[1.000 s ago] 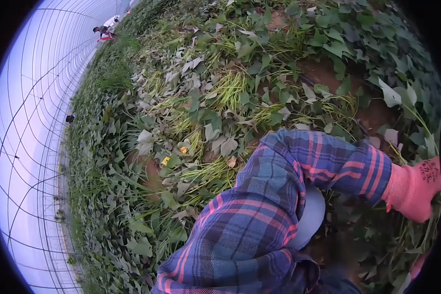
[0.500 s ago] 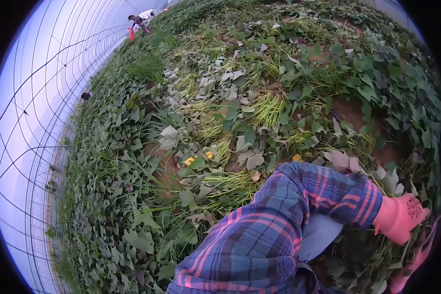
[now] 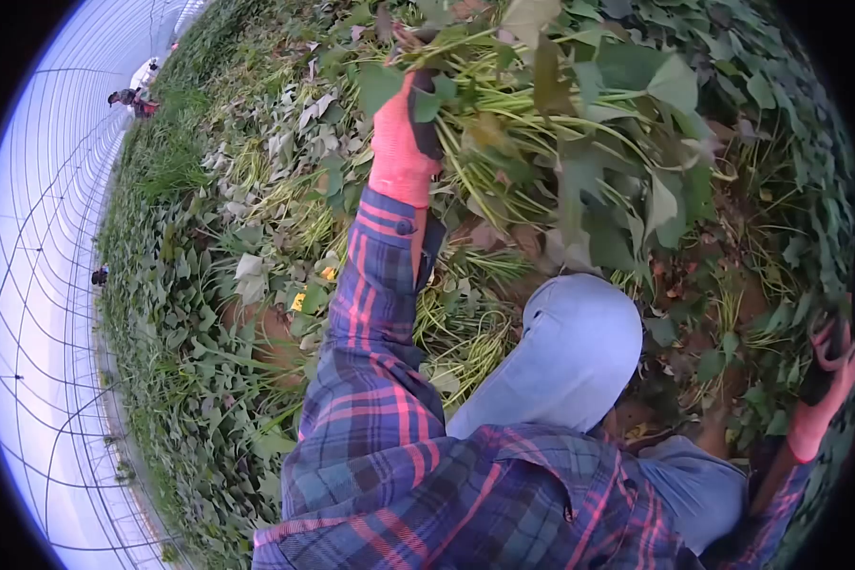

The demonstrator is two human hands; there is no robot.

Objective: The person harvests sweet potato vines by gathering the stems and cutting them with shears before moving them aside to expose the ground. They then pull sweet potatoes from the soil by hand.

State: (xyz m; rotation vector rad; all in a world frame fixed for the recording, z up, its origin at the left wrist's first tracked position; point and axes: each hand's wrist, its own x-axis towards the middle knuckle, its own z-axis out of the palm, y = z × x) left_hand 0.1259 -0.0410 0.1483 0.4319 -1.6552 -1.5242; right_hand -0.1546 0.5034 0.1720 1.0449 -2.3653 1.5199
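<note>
My left hand (image 3: 408, 142), in a pink glove with a dark palm, is raised ahead of me and closed round a bunch of sweet potato stems (image 3: 513, 157). Long green stalks and broad leaves fan out from it to the right, partly blurred. Low at the right edge, my right hand (image 3: 831, 380) wears a matching glove. Its fingers are curled close to the leafy vines (image 3: 793, 252); whatever they may hold is hidden. My bent knee (image 3: 584, 332) lies between the two hands.
Piles of pale green stalks (image 3: 465, 347) and wilted leaves lie on the ground around my legs. Brown soil (image 3: 261, 328) shows through on the left. A hooped greenhouse wall (image 3: 43, 285) runs along the left, and another person (image 3: 135, 100) bends over far off.
My left hand has swung from the far right up to the upper middle, carrying the stems. My right hand has moved upward along the right edge. The view has turned right.
</note>
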